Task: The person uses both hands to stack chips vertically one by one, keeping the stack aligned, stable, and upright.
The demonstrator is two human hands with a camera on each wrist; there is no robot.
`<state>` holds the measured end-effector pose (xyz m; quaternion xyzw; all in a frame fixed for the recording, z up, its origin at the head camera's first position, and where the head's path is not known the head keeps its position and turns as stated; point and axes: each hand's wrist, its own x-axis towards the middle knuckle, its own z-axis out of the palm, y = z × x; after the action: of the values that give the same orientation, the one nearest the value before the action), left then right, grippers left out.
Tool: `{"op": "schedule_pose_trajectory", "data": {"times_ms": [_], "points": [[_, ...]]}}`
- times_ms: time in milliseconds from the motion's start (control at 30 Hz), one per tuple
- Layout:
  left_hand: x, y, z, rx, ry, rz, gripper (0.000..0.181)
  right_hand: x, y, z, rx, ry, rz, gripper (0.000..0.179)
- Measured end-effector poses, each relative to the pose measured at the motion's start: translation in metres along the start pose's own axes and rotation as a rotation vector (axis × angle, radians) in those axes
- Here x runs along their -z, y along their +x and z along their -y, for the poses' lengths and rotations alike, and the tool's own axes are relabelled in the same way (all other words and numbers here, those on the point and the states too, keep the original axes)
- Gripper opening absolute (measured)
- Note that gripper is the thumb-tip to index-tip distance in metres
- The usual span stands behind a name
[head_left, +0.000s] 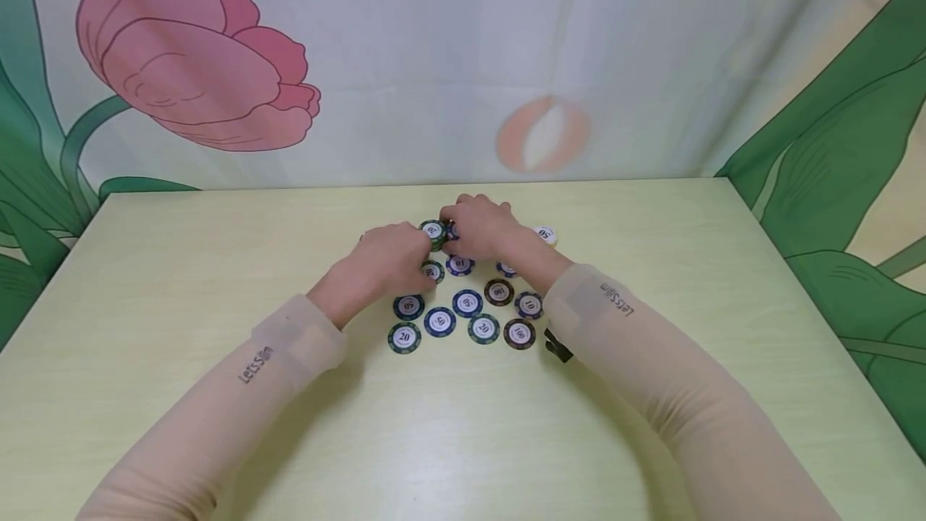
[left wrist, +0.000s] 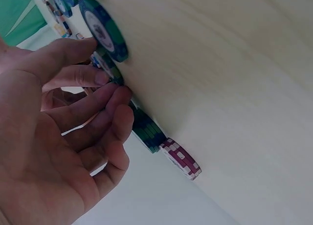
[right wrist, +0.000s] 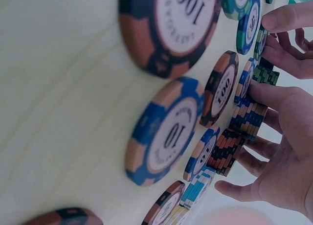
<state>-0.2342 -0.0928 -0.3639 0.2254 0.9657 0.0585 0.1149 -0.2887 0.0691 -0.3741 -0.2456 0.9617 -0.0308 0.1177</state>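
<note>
In the head view my left hand [head_left: 394, 254] reaches in from the left side of a group of poker chips. Its thumb and forefinger pinch the edge of a green poker chip [left wrist: 109, 67]. A stack of green chips [head_left: 434, 235] stands just beyond those fingertips. My right hand [head_left: 479, 227] is over the back row of stacks, beside the left one. In the right wrist view its thumb lies against the front of a blue and tan chip stack [right wrist: 248, 120], with curled fingers behind it. A black and orange stack [right wrist: 226, 150] stands alongside, near the other fingers.
Loose chips lie flat in front of the hands, among them a green 20 chip [head_left: 404, 338], a blue 50 chip [head_left: 440, 322] and a 100 chip [head_left: 519, 334]. A maroon stack [left wrist: 181, 159] ends the back row; a light blue stack [right wrist: 197, 187] is farther along. A patterned curtain [head_left: 405, 63] hangs behind the table.
</note>
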Motion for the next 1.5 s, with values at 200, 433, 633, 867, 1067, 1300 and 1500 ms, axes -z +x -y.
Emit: {"op": "schedule_pose_trajectory", "data": {"times_ms": [200,433,633,867,1067,1300,1500], "points": [[-0.002,0.002,0.0,-0.005,0.005,-0.019,0.027,-0.001,0.0,-0.001,-0.004,0.0,-0.006,0.052],[-0.001,0.0,0.004,-0.041,-0.049,-0.03,0.028,-0.001,0.0,-0.002,-0.005,-0.003,-0.004,0.052],[0.006,-0.002,0.008,-0.093,-0.079,-0.104,0.027,-0.001,0.0,-0.002,0.004,0.002,-0.007,0.05],[0.012,0.002,0.01,-0.071,-0.083,-0.193,0.02,0.0,0.0,-0.003,-0.003,0.006,-0.011,0.047],[0.01,0.008,0.013,-0.023,-0.077,-0.229,0.019,0.001,-0.001,-0.001,0.001,0.015,-0.012,0.048],[0.007,0.015,0.013,0.015,-0.066,-0.236,0.02,0.0,-0.001,-0.001,0.001,0.013,-0.014,0.047],[0.007,0.018,0.014,0.012,-0.048,-0.237,0.017,-0.001,0.0,-0.001,-0.001,0.01,-0.018,0.046]]}}
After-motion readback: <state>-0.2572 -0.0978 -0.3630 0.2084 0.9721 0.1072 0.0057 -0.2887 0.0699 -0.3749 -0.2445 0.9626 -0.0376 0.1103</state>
